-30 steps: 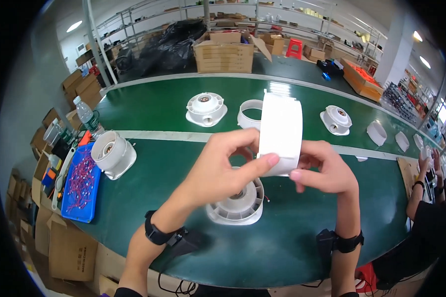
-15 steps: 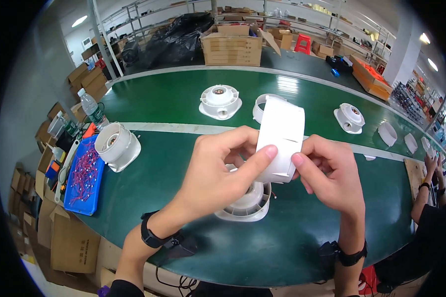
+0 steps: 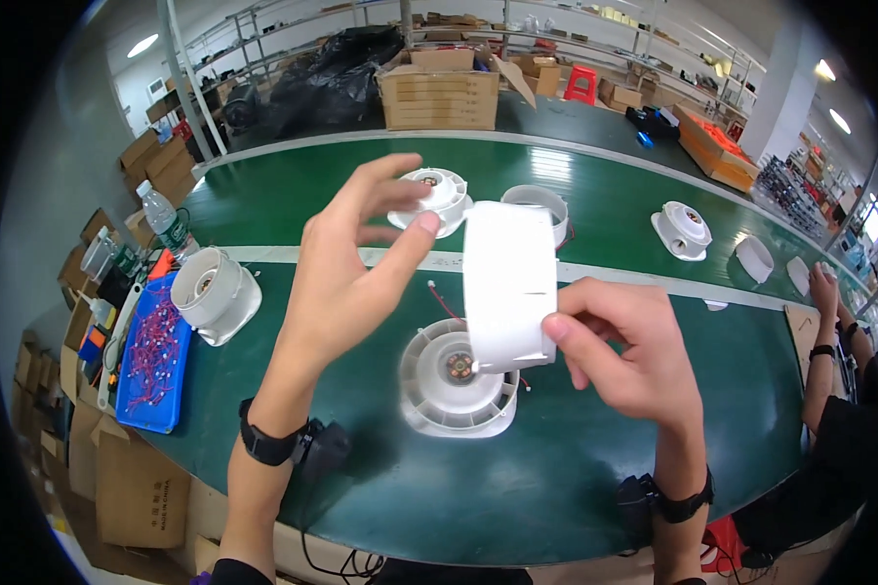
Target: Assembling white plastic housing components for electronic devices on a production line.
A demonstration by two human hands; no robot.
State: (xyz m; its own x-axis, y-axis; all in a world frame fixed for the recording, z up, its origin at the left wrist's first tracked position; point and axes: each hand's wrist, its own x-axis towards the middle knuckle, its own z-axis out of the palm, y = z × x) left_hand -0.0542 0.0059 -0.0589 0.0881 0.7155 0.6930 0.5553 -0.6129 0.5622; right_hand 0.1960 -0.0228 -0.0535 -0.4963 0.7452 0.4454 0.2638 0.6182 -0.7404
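A white plastic ring [image 3: 510, 288] is held up on edge in my right hand [image 3: 622, 343], thumb and fingers pinching its lower right rim. To its left my left hand [image 3: 346, 263] is raised with fingers spread, touching nothing. Below the ring, a round white fan housing [image 3: 439, 414] rests on the green bench, its vaned rim and hub showing; the ring hides part of it. A thin red wire [image 3: 443, 298] sticks out from the housing's far side. Behind my left fingers stands another white housing [image 3: 441, 207], partly covered. A second white ring [image 3: 537, 203] stands behind the held one.
A taller white housing [image 3: 215, 297] sits at left beside a blue tray [image 3: 173, 409] of red wires. Water bottles [image 3: 164, 219] stand behind it. Farther right are a housing [image 3: 683, 230] and a ring [image 3: 754, 259]. Another person's hands [image 3: 824, 292] are at the far right.
My left hand has let go of the ring and moved up and left, its fingers opening. The ring, now only in my right hand, has shifted left, uncovering more of the housing below.
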